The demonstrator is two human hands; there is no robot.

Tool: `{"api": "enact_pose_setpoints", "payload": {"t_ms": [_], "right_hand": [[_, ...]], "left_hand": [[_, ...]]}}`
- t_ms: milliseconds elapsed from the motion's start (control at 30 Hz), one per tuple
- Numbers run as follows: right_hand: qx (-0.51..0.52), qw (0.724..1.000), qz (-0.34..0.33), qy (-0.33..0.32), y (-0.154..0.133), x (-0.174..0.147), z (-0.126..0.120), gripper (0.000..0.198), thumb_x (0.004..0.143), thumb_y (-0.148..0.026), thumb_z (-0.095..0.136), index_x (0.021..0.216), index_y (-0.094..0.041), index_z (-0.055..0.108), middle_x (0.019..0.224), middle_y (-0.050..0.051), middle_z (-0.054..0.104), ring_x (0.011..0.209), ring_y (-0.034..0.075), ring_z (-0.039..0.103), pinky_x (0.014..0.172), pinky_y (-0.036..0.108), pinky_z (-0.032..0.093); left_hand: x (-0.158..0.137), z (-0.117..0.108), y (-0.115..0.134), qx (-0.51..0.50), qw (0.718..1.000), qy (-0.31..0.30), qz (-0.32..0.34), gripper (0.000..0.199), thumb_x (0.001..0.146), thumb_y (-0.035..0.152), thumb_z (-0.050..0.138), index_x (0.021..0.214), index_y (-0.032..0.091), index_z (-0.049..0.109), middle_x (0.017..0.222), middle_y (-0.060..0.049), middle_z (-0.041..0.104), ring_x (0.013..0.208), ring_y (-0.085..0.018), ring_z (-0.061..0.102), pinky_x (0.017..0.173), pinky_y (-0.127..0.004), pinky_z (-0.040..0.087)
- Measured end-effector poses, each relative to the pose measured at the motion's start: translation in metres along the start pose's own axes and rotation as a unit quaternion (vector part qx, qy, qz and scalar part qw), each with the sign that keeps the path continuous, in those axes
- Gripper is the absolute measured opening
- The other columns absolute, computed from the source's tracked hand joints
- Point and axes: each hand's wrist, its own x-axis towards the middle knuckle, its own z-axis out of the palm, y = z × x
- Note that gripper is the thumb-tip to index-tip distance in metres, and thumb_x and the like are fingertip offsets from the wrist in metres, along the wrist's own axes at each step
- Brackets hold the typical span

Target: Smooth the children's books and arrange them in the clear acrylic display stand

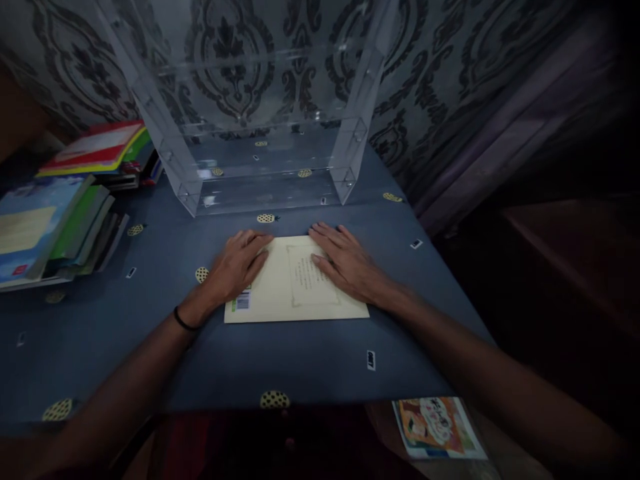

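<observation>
A thin cream-coloured book (pixel 277 293) lies flat on the blue cloth, with a barcode at its lower left and a framed block of small print on its cover. My left hand (pixel 240 263) rests on the book's left edge, fingers stretched toward its far side. On the right part of the cover lies my right hand (pixel 345 260), flat with fingers extended, hiding some of the print. Neither hand grasps anything. A black band circles my left wrist.
Behind the book stands a clear acrylic rack (pixel 270 190) with several tiers, against a patterned wall. Two stacks of books, a nearer one (pixel 45 227) and a farther one (pixel 100 153), sit at left. A colourful book (pixel 435 427) lies below the table's front edge at right.
</observation>
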Motion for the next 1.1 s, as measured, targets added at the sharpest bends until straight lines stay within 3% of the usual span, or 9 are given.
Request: {"api": "enact_pose_setpoints", "payload": {"t_ms": [467, 800, 1000, 1100], "right_hand": [[-0.061, 0.998, -0.015, -0.009, -0.018, -0.019, 0.002, 0.065, 0.106, -0.051, 0.02, 0.157, -0.013, 0.03, 0.164, 0.016, 0.032, 0.155, 0.03, 0.02, 0.126, 0.056, 0.017], [-0.087, 0.995, -0.054, 0.0, -0.053, -0.05, 0.007, 0.057, 0.108, -0.038, 0.025, 0.159, -0.013, 0.026, 0.161, 0.016, 0.038, 0.152, 0.026, 0.029, 0.124, 0.054, 0.027], [-0.029, 0.989, -0.14, -0.04, -0.079, -0.029, 0.017, 0.06, 0.106, -0.039, 0.035, 0.161, -0.017, 0.021, 0.164, 0.012, 0.033, 0.153, 0.024, 0.025, 0.125, 0.05, 0.028], [-0.024, 0.978, -0.198, -0.057, -0.094, -0.014, 0.025, 0.058, 0.106, -0.04, 0.035, 0.157, -0.014, 0.029, 0.163, 0.012, 0.035, 0.153, 0.024, 0.025, 0.126, 0.049, 0.027]], "left_hand": [[-0.003, 0.0, 0.004, 0.011, 1.0, 0.005, -0.012, 0.035, 0.105, 0.03, 0.035, 0.126, 0.017, 0.059, 0.109, -0.01, 0.062, 0.103, -0.025, 0.055, 0.094, -0.041, 0.047], [-0.005, 0.005, 0.001, 0.003, 0.999, 0.035, 0.003, 0.035, 0.105, 0.029, 0.036, 0.124, 0.014, 0.062, 0.105, -0.011, 0.063, 0.098, -0.025, 0.057, 0.092, -0.042, 0.047], [-0.002, 0.004, -0.008, -0.031, 0.999, 0.035, 0.008, 0.033, 0.103, 0.027, 0.041, 0.117, 0.015, 0.067, 0.101, -0.009, 0.066, 0.094, -0.022, 0.058, 0.091, -0.04, 0.047], [0.001, 0.003, -0.015, -0.061, 0.998, 0.028, 0.009, 0.032, 0.102, 0.024, 0.042, 0.113, 0.016, 0.071, 0.1, -0.008, 0.068, 0.093, -0.02, 0.06, 0.092, -0.038, 0.047]]}}
